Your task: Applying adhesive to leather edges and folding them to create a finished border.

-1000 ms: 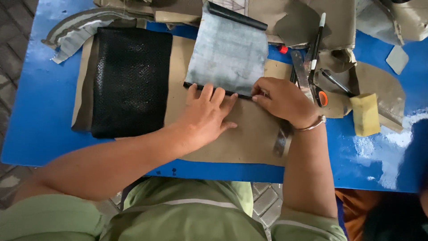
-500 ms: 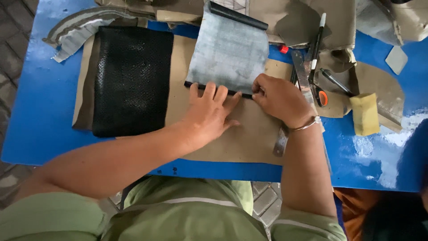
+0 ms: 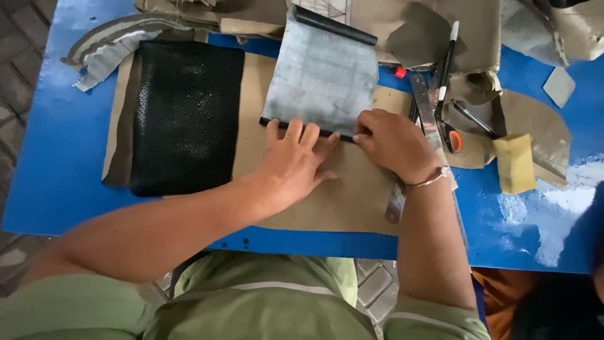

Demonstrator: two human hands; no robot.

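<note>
Hands side by side on grey sheet (image 3: 324,82) near black-trimmed edge: left hand (image 3: 292,165) flat, fingertips pressing; right hand (image 3: 390,143) pinching right end. Edge runs left-right; sheet extends away.

Blue bench (image 3: 56,157) is pretty cluttered: black mesh panel (image 3: 187,116) on the left, yellow sponge (image 3: 514,162) at right, metal ruler (image 3: 423,101) and a marker (image 3: 447,56) upper right, grey scraps (image 3: 104,53) upper left.
</note>
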